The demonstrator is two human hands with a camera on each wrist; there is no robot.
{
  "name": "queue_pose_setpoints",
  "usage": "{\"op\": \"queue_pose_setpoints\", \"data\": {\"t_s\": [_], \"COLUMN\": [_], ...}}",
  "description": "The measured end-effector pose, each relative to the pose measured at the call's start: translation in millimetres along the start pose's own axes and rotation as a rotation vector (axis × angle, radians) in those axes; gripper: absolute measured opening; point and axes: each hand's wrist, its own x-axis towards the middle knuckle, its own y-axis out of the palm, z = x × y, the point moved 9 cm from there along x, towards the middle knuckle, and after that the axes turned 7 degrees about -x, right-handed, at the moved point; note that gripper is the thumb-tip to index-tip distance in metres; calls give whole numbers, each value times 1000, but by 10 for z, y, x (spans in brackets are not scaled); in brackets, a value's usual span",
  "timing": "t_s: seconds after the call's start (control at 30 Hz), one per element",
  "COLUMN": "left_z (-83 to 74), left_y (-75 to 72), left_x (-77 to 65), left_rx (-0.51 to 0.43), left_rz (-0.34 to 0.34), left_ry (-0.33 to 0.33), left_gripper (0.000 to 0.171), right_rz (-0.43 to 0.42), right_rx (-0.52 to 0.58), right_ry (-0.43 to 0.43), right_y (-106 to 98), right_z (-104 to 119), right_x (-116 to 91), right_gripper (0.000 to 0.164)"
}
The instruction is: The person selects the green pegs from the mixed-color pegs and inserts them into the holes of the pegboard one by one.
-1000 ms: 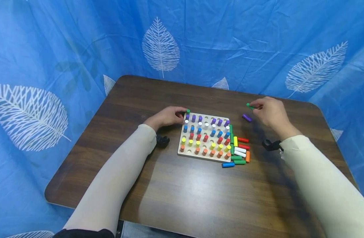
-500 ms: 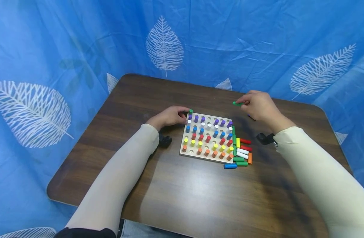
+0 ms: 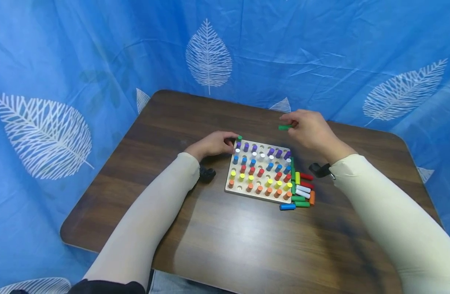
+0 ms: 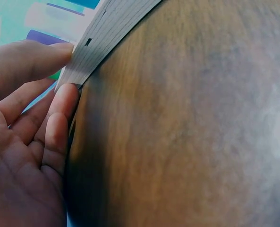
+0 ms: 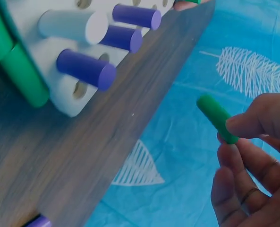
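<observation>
My right hand (image 3: 313,130) is raised above the table beyond the pegboard's far right corner. Thumb and fingertips pinch one end of a green peg (image 5: 216,118), whose other end sticks out toward the left. The wooden pegboard (image 3: 244,192) carries upright pegs in coloured rows: orange, yellow, red, blue, white and purple, with some holes bare. At its far left corner my left hand (image 3: 213,143) grips the board, thumb on the side edge (image 4: 102,45) and fingers round the corner. A single green peg (image 3: 239,139) stands in that corner, beside the left index finger.
Loose pegs lie along the board's right side, among them a blue peg (image 3: 287,207), an orange peg (image 3: 312,198), white pegs (image 3: 303,195) and several green ones. A purple peg (image 5: 39,221) lies apart on the table. A blue leaf-print curtain (image 3: 261,49) hangs behind the table.
My right hand has carried the green peg leftward, from near the loose purple peg toward the board's far side. My left hand stays at the board's corner; the head view has shifted slightly.
</observation>
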Motion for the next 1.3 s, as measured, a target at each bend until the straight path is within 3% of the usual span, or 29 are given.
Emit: {"op": "queue_pose_setpoints", "data": {"t_s": [0.4,0.87,1.3], "left_z": [6,12,39], "left_y": [9,-10,-9], "left_x": [15,-8,6], "left_rx": [-33,-28,-25], "left_rz": [18,17,16], "left_ry": [-10,-22,-18], "left_gripper": [60,58,59], "right_rz": [-14,-76,6], "right_rx": [32,14,-15], "right_ry": [9,-63,-126], "right_y": [41,73,225], "right_z": [161,304,534], "right_x": [52,85,165], "right_gripper": [34,29,26]}}
